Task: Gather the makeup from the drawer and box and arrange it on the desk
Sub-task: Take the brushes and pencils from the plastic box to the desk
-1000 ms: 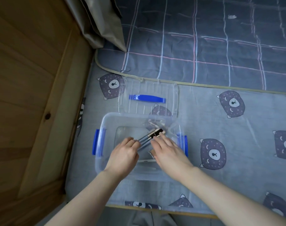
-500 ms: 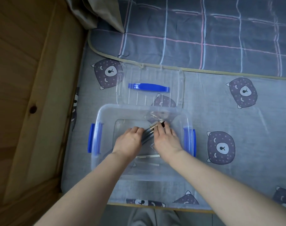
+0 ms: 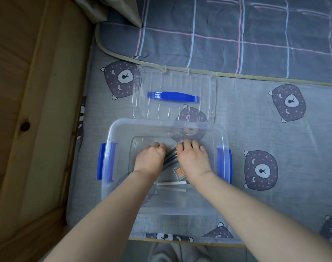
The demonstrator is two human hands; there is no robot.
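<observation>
We see both hands inside the clear box [image 3: 112, 135] on the bear-print sheet [image 3: 275, 129]. The left hand [image 3: 151, 160] curls its fingers round a bundle of brushes [image 3: 171, 158]. The right hand [image 3: 192, 161] bends over their far ends, but we cannot tell whether it grips. A sachet [image 3: 180, 172] and a white pencil [image 3: 171, 183] lie on the box floor.

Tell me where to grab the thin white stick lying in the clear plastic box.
Best to pinch the thin white stick mid-length from above: it lies flat, crosswise on the floor of the clear plastic box, whose walls block any sideways approach.
</observation>
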